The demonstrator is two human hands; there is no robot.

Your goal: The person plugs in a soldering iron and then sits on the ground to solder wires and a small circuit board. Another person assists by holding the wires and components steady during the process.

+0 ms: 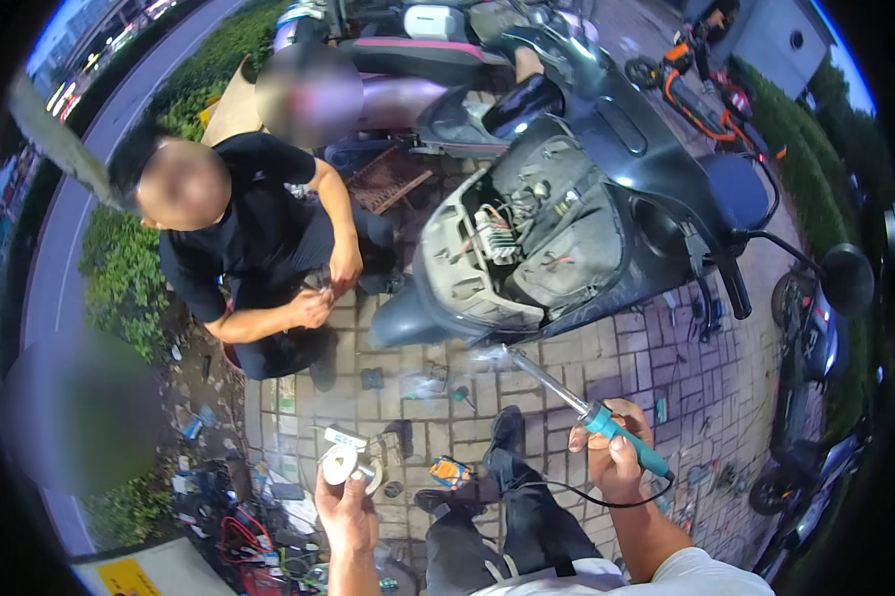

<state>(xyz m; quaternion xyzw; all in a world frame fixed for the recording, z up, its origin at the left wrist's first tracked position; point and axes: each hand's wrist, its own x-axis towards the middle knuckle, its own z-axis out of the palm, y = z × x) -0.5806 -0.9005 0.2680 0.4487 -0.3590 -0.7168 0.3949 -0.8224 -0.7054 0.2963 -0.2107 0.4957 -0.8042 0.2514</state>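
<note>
My left hand [346,512] holds a small white spool [339,463] with a white rectangular piece beside it, low in the view. My right hand [618,462] grips a teal-handled soldering iron [621,437] with a black cord looping below it. Its metal shaft points up and left toward the lower edge of a dark scooter [656,179], with pale haze around the tip. The scooter's open front compartment [567,238] shows wiring and a finned metal unit [497,233]. An orange device [450,473] lies on the paving between my hands.
A co-worker [259,228] in black crouches left of the scooter, hands together. Another scooter [805,358] stands at the right, an orange vehicle [691,94] behind. Cables and parts [249,526] are heaped at lower left on the brick paving [487,377], near a hedge [120,278].
</note>
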